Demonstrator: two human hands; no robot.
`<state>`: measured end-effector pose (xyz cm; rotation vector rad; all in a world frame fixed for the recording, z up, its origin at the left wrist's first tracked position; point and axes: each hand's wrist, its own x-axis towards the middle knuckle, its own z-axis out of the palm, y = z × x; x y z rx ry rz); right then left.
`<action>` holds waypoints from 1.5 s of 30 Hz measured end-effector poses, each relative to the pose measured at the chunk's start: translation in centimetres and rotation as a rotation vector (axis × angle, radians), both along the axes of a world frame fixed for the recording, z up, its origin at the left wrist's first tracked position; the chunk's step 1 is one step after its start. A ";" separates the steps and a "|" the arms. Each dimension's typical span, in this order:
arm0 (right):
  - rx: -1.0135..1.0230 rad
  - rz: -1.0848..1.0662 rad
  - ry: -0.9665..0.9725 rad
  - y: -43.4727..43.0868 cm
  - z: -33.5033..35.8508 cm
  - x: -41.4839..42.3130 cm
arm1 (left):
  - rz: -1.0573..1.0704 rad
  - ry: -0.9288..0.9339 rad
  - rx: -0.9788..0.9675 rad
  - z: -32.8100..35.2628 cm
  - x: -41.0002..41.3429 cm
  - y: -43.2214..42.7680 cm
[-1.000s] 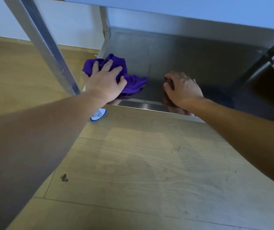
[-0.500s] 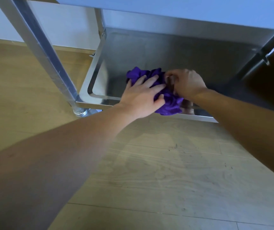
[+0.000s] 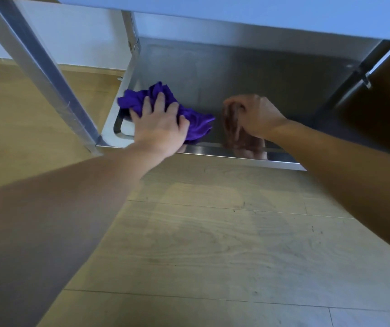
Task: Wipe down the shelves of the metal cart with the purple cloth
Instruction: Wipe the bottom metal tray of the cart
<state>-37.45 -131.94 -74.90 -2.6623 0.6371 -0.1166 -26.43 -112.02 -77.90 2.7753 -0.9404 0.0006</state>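
Observation:
The crumpled purple cloth lies on the bottom shelf of the metal cart, near its front left corner. My left hand presses flat on the cloth with fingers spread over it. My right hand rests on the shelf just right of the cloth, fingers curled down, and its reflection shows in the steel. A gap of bare metal separates the cloth from my right hand.
The cart's front left leg slants down beside my left arm. An upper shelf overhangs the top of the view. Wooden floor spreads in front of the cart; a white wall stands behind.
My left hand swept the cloth right along the shelf until it met my right hand, then slid it back left. My right hand stayed in place.

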 end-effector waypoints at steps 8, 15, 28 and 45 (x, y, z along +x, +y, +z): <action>0.080 -0.010 -0.260 1.3 0.9 0.7 | -0.231 0.223 -0.474 1.6 -3.3 -4.6; -0.131 0.206 0.034 6.8 -1.4 2.3 | -0.106 0.023 -0.462 -0.2 -0.9 0.8; -0.271 0.032 0.055 -4.7 -2.0 -7.1 | -0.434 -0.054 -0.267 -0.6 -6.6 -5.9; -0.190 -0.172 0.070 -4.7 -2.8 -8.4 | -0.488 -0.053 -0.183 -1.8 -9.2 -8.4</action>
